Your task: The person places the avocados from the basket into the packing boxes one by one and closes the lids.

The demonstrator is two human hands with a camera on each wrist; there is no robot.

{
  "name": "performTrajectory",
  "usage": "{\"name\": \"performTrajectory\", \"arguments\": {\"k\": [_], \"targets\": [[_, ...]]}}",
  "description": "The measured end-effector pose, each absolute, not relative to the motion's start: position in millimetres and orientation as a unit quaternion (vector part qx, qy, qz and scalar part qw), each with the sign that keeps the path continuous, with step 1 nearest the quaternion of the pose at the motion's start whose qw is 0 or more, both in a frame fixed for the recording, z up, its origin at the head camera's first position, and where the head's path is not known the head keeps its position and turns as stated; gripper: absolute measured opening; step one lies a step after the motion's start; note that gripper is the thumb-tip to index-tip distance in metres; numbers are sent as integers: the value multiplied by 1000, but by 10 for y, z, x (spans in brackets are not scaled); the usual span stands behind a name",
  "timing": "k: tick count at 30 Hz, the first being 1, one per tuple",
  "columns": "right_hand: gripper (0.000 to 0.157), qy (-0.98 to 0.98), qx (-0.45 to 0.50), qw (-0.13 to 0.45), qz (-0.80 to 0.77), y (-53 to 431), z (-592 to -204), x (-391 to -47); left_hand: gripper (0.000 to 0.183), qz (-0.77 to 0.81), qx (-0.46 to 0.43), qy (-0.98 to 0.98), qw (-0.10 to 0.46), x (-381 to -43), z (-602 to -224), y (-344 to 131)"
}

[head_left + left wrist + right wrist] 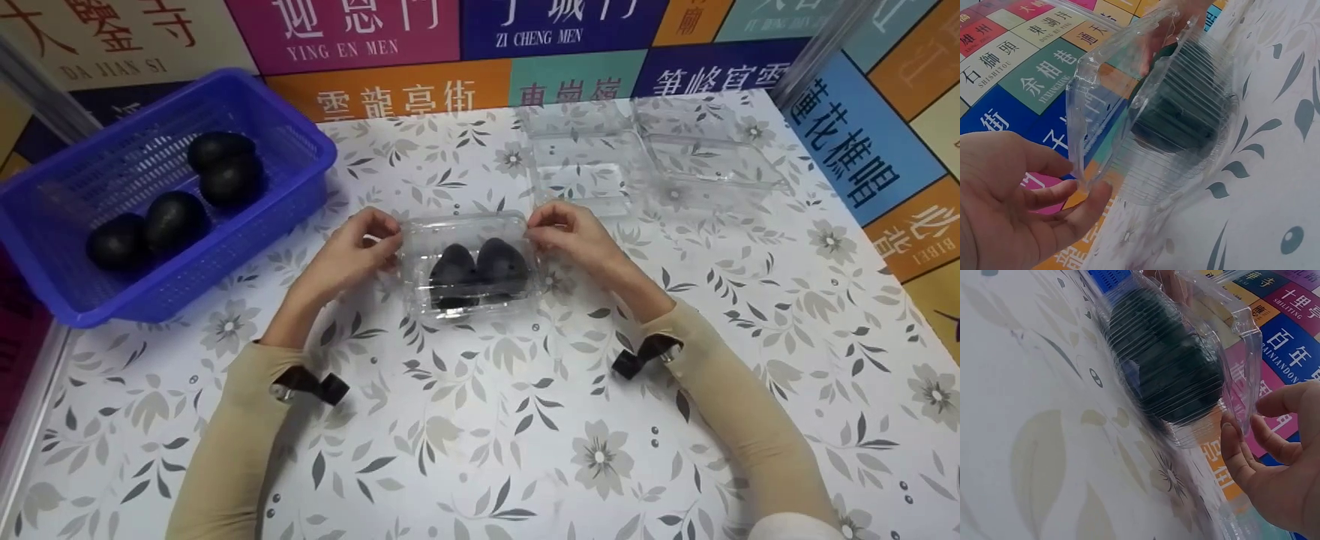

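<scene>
A clear plastic clamshell box [420, 232] stands on the table in front of me, with two dark, egg-shaped, avocado-like fruits [502, 268] side by side in it. My left hand [356, 247] pinches the lid's left edge between thumb and fingers. At the opposite edge, my right hand [574, 232] pinches the rim the same way. In the left wrist view the lid [1075, 107] tilts away from the ribbed base [1145, 185], leaving a gap between them. The right wrist view shows the lid [1252, 377] at an angle too, with dark fruit [1168, 371] behind the ribbed wall.
A blue plastic basket [217, 281] at the left holds several more dark fruits [176, 223]. Two more clear plastic boxes lie at the back right: one nearer box [581, 201] and one further right [720, 180]. Colourful printed panels [405, 97] border the table's back.
</scene>
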State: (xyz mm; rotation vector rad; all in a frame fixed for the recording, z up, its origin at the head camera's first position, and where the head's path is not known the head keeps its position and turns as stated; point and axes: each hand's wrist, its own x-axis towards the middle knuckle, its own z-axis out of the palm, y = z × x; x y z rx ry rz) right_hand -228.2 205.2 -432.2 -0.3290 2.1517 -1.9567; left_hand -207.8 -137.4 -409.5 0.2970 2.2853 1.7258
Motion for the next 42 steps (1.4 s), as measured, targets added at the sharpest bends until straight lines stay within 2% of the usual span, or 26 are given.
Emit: {"name": "performTrajectory", "arguments": {"k": [4, 6, 13, 21, 30, 38, 42], "targets": [[33, 743, -119, 158, -639, 2121, -4277, -2272, 37, 554, 121, 805, 174, -2055, -4072, -1435], [39, 748, -126, 190, -623, 2165, -4246, -2273, 35, 524, 133, 818, 198, -2048, -4056, -1456], [36, 764, -164, 262, -566, 2234, -4178, -2272, 27, 497, 150, 816, 256, -2040, -4029, -1466], [47, 763, -138, 238, -585, 2185, -4185, -2242, 32, 541, 132, 790, 257, -2045, -4038, -1444], [57, 757, -155, 194, -604, 2178, -4185, -2233, 56, 558, 149, 776, 253, -2055, -4041, -1477], [66, 751, -167, 235, -594, 2229, -4192, -2245, 85, 536, 167, 778, 281, -2037, -4013, -1510], [59, 759, -167, 265, -571, 2234, -4195, -2242, 75, 519, 152, 790, 290, -2026, -4017, -1502]]}}
